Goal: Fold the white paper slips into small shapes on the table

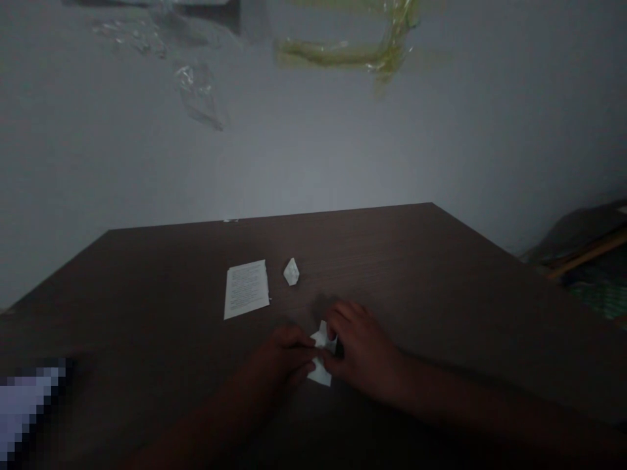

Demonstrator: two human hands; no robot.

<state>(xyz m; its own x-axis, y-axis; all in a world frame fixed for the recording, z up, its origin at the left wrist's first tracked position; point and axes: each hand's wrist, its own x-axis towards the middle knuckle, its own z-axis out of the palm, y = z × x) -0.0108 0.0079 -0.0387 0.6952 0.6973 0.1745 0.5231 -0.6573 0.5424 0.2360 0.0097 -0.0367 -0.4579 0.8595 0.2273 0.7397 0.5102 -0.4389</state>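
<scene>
1. A small white paper, creased into sharp, uneven points, sits at lower centre of the frame, pinched between a person's two bare hands on a dark wood-grain table.
2. The left hand comes in from the bottom of the frame, its fingers closed against the paper's left side.
3. The right hand reaches in from lower right, its fingers curled over the paper's upper right edge. Both hands are narrowly closed and touching each other's fingertips at the paper.
4. The paper's long axis runs roughly up and down the frame, with one corner poking out above the hands and another below them.
5. Just above the hands, a folded paper scrap rests alone, its tip pointing up, beside a printed sheet lying slightly tilted to its left.
6. Yellowish tape and clear plastic film cling to the wall at top. A pixelated patch covers the lower left corner. A wooden rod lies at right.
</scene>
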